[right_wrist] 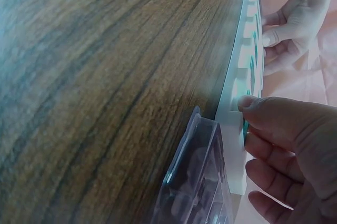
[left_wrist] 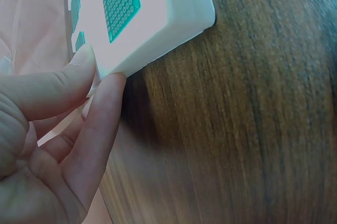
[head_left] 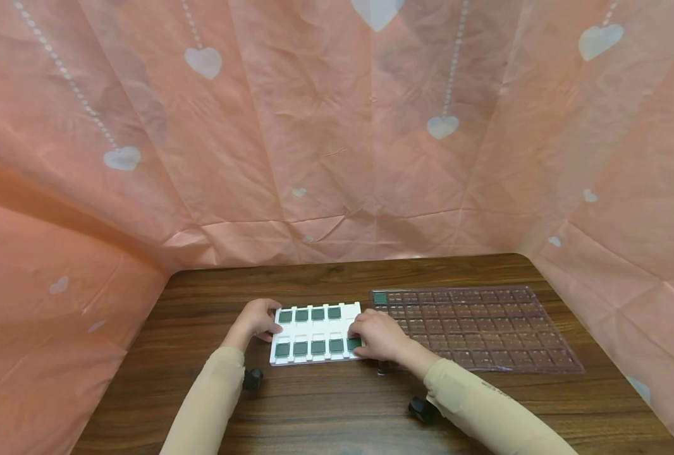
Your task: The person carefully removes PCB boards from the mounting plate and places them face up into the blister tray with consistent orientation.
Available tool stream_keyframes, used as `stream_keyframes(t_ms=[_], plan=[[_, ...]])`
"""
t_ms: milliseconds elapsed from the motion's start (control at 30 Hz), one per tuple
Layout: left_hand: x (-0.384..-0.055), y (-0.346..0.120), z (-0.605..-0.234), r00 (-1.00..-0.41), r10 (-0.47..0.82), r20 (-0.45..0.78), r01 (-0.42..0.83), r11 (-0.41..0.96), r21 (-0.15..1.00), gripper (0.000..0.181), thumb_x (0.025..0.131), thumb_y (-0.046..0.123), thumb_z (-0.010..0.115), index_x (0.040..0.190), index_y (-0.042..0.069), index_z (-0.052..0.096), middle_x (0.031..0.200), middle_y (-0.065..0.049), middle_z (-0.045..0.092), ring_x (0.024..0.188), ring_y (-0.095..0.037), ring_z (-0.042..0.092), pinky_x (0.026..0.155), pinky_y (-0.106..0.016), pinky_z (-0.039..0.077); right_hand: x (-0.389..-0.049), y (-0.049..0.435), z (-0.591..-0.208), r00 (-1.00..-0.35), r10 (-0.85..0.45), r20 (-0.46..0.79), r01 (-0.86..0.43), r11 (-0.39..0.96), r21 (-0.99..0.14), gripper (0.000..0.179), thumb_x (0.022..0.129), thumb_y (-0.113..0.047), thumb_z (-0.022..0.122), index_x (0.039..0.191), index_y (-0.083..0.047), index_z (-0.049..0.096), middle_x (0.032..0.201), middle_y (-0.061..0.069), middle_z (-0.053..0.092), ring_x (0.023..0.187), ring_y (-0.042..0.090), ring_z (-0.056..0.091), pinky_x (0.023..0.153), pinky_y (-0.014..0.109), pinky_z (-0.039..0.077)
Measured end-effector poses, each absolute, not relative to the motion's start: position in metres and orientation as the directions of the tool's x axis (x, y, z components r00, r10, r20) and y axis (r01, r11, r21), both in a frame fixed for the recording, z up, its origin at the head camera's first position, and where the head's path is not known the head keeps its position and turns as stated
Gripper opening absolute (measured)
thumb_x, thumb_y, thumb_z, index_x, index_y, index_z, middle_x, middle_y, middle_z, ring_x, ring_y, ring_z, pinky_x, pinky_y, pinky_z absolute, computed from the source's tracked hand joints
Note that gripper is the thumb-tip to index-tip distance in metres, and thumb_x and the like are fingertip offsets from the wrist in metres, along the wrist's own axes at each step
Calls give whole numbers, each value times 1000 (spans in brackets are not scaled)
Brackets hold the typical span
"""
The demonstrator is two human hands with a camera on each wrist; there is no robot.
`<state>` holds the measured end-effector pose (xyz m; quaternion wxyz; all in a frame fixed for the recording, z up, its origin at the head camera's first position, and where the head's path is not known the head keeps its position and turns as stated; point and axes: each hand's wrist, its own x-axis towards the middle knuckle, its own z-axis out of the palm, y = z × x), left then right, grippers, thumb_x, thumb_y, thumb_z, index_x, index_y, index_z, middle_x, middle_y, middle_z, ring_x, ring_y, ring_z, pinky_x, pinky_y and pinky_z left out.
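- The right hand's (head_left: 381, 335) thumb and fingers pinch a green chip (head_left: 354, 344) at the right end of the white tray's (head_left: 305, 330) near row; the hand partly hides the chip, so I cannot tell whether it is fully seated.
- The left hand (head_left: 259, 319) grips the white tray's left end, thumb at the upper edge, fingers against the side.
- The white tray lies flat between the hands, with four more chips (head_left: 318, 347) in the near row and four in the far row.
- Just right of it lies a clear plastic tray (head_left: 487, 328), partly behind the right hand; another green chip (head_left: 379, 297) sits in its far-left compartment.
- Pale sleeves (head_left: 206, 398) cover both forearms.
- Beneath everything is a wood-grain table (head_left: 325, 411).
- Pink cloth (head_left: 337, 139) with white hearts hangs around it.
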<state>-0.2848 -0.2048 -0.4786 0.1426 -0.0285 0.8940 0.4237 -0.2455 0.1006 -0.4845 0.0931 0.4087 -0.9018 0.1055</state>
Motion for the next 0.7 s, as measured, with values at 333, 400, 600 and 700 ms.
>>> stream_keyframes(t_ms=[333, 400, 600, 700], plan=[[-285, -205, -479, -957, 69, -283, -176, 638, 750, 61, 73, -16, 77, 130, -10, 57, 83, -15, 53, 64, -21, 58, 52, -32, 61, -247, 101, -482, -678, -696, 237, -734, 661, -158, 23, 74, -27, 86, 89, -15, 74, 85, -3, 63, 80, 17, 55, 69, 34, 53], [-285, -205, -478, -957, 65, -284, -181, 633, 753, 61, 73, -17, 77, 130, -10, 57, 83, -15, 53, 64, -21, 58, 52, -33, 61, -247, 101, -481, -678, -692, 246, -733, 659, -167, 22, 74, -27, 85, 89, -14, 74, 84, -3, 63, 79, 17, 55, 69, 34, 52], [-284, -205, -478, -957, 63, -283, -183, 627, 757, 61, 72, -18, 76, 129, -10, 57, 83, -15, 53, 64, -22, 58, 52, -33, 61, -247, 104, -479, -673, -687, 273, -738, 648, -188, 23, 74, -26, 84, 91, -13, 74, 87, -2, 64, 81, 18, 56, 72, 34, 53], [-284, -205, -479, -958, 66, -280, -179, 623, 761, 61, 71, -18, 76, 129, -11, 57, 82, -16, 53, 63, -22, 58, 52, -33, 61, -248, 105, -479, -674, -683, 279, -736, 649, -189, 23, 76, -27, 84, 92, -14, 74, 89, -2, 65, 82, 17, 56, 73, 35, 53]])
